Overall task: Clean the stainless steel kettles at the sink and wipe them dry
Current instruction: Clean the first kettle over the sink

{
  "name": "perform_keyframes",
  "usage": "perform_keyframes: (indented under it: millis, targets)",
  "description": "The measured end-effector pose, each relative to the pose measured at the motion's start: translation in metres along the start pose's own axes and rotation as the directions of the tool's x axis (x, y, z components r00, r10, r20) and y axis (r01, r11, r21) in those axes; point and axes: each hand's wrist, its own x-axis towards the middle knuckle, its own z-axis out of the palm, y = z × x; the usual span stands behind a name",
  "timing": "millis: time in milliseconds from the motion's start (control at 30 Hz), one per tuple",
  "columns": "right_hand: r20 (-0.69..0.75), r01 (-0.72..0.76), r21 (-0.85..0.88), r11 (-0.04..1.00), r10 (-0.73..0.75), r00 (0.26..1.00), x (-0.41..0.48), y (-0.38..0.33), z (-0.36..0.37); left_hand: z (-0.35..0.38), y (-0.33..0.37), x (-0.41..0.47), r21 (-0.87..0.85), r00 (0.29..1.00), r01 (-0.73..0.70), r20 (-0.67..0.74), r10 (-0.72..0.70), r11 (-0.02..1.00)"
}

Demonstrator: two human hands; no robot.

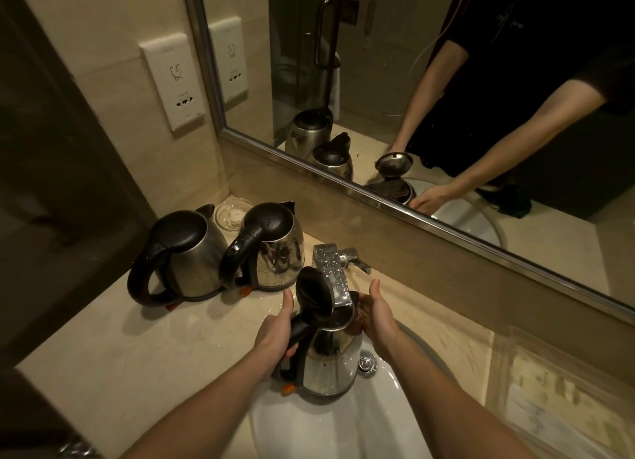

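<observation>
A: Where is the kettle being cleaned?

B: The held kettle (330,359) stands upright over the white sink (343,431), its black lid (314,295) swung open and its mouth directly below the chrome faucet (335,276). Water droplets dot its steel wall, and an orange switch tab shows at its base.

A: How do the hands hold it?

B: The left hand (275,335) is clenched around the black handle (295,341), thumb raised beside the lid. The right hand (376,316) cups the far side of the body near the rim, fingers pressed to the metal; its grip is closed on the kettle wall.

A: What lies around it?

B: Left of the faucet, on the beige counter (120,355), stand two more kettles with lids shut: the middle kettle (271,249), polished and spotted with droplets, and the left kettle (185,255), duller, with a large looped handle. The two stand just beside each other. Behind them, in the corner, sits a small glass dish (233,214).

A: And beyond?

B: A framed mirror (412,80) above the counter reflects the kettles, both forearms and a dark short-sleeved shirt. A white wall socket (173,83) is mounted left of the mirror.
</observation>
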Motion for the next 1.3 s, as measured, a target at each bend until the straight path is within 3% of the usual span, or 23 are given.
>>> perform_keyframes:
  millis: [533,1300]
  targets:
    - [-0.003,-0.002,0.018,1.0,0.002,1.0,0.0,0.001,-0.004,0.003,0.001,-0.001,0.078,0.999,-0.018,0.042,0.015,0.997]
    - [-0.003,0.011,-0.036,0.999,-0.011,1.0,-0.011,-0.003,-0.001,0.002,0.003,-0.004,0.047,0.999,-0.015,0.043,0.013,0.999]
